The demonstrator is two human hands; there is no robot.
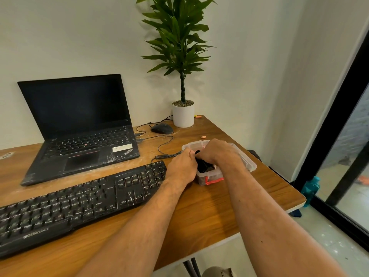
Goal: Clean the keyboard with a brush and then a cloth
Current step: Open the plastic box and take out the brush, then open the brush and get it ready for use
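White walls meet at a corner behind a wooden table [209,208] whose top shows pale dusty smears. On the left of the table sits an open black laptop [79,128] with a dark screen and white scuffs near its front right corner. In front of it, nearer the viewer, lies a black keyboard [75,204], angled across the table and speckled with pale dust between its keys. A black wired mouse [162,128] rests behind it, just beside a white pot holding a tall green plant [180,56], and thin cables trail from the laptop's right side across the wood. Just right of the keyboard's number pad stands a small clear plastic box [211,177] with a red latch on its near end; its clear lid [246,161] lies just beside it on the far side. 2 bare forearms reach in from the bottom edge. Both hands meet over the open box: the left hand [182,166] has its fingers curled and the right hand [216,151] curls down over a black item [202,164] in the box; which hand grips it cannot be told, nor what it is. A teal bottle [310,190] stands on the floor beyond the table's right edge, by a black-framed glass door
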